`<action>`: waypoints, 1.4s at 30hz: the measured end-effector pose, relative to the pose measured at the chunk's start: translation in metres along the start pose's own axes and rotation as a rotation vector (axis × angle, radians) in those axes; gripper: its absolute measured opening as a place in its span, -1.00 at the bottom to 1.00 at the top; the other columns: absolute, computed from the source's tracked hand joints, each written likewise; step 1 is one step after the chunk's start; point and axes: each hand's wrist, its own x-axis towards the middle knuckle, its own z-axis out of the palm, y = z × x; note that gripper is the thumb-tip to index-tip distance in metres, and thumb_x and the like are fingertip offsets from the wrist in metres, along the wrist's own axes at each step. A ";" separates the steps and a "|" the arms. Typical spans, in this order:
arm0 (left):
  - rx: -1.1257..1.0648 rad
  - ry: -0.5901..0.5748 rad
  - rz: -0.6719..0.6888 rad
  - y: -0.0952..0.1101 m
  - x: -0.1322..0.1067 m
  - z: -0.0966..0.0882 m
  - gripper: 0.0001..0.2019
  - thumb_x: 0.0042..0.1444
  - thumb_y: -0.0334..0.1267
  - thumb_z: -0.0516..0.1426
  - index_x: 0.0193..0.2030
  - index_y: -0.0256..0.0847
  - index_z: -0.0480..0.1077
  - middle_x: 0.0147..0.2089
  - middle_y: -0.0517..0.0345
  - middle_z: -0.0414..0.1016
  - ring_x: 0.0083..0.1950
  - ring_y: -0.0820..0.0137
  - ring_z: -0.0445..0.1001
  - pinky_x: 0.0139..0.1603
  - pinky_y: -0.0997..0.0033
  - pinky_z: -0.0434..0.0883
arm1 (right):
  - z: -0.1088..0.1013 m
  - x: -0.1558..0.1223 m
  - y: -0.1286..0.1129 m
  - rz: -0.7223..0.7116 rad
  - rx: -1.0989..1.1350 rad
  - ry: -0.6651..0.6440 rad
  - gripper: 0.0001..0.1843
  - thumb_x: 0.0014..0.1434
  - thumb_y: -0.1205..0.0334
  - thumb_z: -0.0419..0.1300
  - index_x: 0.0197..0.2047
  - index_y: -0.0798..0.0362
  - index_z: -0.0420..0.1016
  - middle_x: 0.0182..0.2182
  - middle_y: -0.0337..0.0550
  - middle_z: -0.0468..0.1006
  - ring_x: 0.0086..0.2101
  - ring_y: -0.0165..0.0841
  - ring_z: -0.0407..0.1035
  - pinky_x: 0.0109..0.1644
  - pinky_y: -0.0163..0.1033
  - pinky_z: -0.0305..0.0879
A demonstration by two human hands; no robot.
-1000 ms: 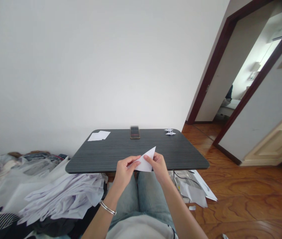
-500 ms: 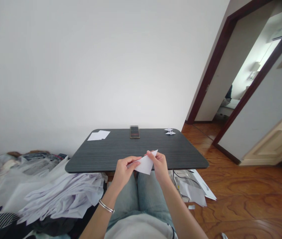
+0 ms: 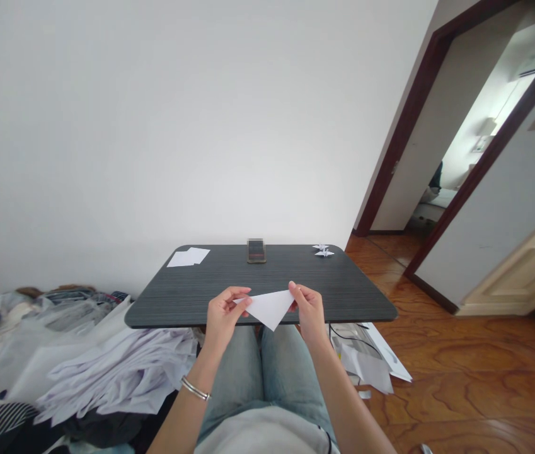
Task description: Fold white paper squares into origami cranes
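A white sheet of paper folded into a triangle [image 3: 271, 308] is stretched between my hands, its long edge up and one point hanging down. My left hand [image 3: 226, 310] pinches its left corner between thumb and fingers. At the other end, my right hand [image 3: 305, 306] grips the right corner, thumb on top. Both hands are just above the near edge of the dark table [image 3: 229, 277]. Two small folded white paper cranes [image 3: 324, 253] sit at the table's back right. Flat white paper sheets [image 3: 186, 257] lie at the back left.
A phone [image 3: 256, 251] stands at the table's back middle, against the white wall. Piled clothes [image 3: 120, 372] lie left of the table. Papers and a cable [image 3: 366, 359] are below its right side, on the wooden floor [image 3: 460, 359]. A doorway opens at the right.
My hands have moved apart. The folded paper has turned, so its long edge now runs nearly level between them, where it was slanting up to the right.
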 end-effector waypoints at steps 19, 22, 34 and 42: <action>0.085 0.102 -0.105 -0.097 0.034 -0.018 -0.56 -0.11 -0.15 0.22 -0.07 -0.26 0.33 -0.09 -0.05 0.43 -0.30 0.40 0.49 -0.34 0.42 0.44 | -0.007 0.025 0.096 0.148 -0.012 0.024 -0.67 -0.19 0.06 0.31 -0.38 0.08 0.41 -0.64 -0.29 0.47 -0.58 -0.34 0.45 -0.51 -0.24 0.45; 0.062 0.035 -0.122 -0.096 0.030 -0.011 -0.60 -0.18 -0.19 0.26 -0.16 -0.29 0.37 -0.22 0.01 0.47 -0.40 0.41 0.48 -0.48 0.46 0.42 | 0.001 0.019 0.096 0.151 0.029 0.016 -0.65 -0.19 0.07 0.32 -0.37 0.07 0.37 -0.61 -0.29 0.48 -0.53 -0.31 0.49 -0.44 -0.22 0.48; 0.127 -0.108 -0.046 -0.080 0.045 -0.022 -0.70 -0.07 -0.23 0.19 -0.19 -0.34 0.43 -0.32 0.04 0.53 -0.39 0.41 0.45 -0.45 0.52 0.32 | -0.007 0.018 0.078 -0.070 -0.175 -0.116 -0.48 -0.02 0.24 0.22 0.06 -0.02 0.35 -0.02 -0.01 0.43 -0.12 -0.24 0.40 -0.28 -0.25 0.41; 0.220 -0.251 -0.016 -0.075 0.051 -0.018 -0.73 -0.06 -0.27 0.19 -0.19 -0.32 0.46 -0.43 0.10 0.53 -0.43 0.38 0.44 -0.42 0.48 0.29 | -0.011 0.027 0.084 -0.089 -0.235 -0.341 -0.75 0.01 0.29 0.18 -0.22 0.02 0.58 -0.30 -0.10 0.53 -0.36 -0.33 0.39 -0.41 -0.30 0.38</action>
